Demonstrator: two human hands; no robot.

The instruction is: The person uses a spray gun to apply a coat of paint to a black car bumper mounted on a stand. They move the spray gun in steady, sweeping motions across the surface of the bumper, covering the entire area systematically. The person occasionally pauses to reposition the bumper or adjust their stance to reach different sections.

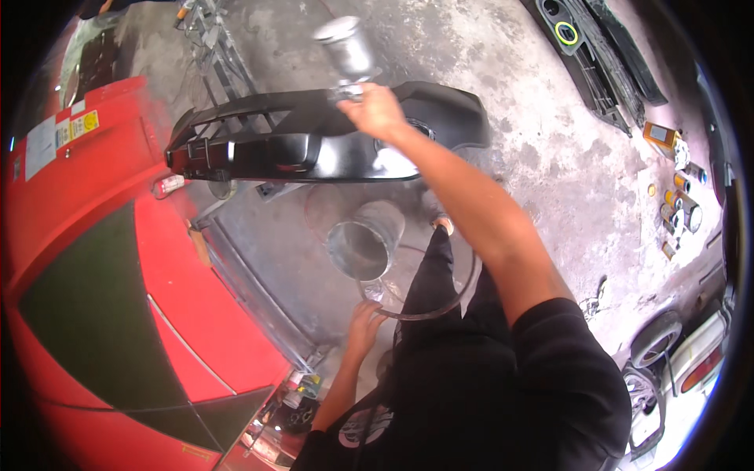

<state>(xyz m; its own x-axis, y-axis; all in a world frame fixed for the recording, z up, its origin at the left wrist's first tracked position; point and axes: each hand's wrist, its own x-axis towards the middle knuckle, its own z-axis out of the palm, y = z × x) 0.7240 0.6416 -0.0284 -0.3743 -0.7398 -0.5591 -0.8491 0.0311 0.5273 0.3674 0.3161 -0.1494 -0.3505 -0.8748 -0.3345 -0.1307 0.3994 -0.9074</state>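
Observation:
My right hand is stretched far forward, its fingers closed round a spray gun. A silvery paint cup sits on top of the gun. The gun is over a glossy black car bumper, which rests crosswise on a stand. My left hand is low by my left side, its fingers closed on a dark air hose. That hose curves past my legs toward my right arm; its upper end is hidden. Just beyond the left hand is a grey metal bucket.
A red car with a dark panel fills the left. Metal stand legs reach behind the bumper. Black trim parts lie far right. Cans, a tyre and a tail-light panel line the right edge.

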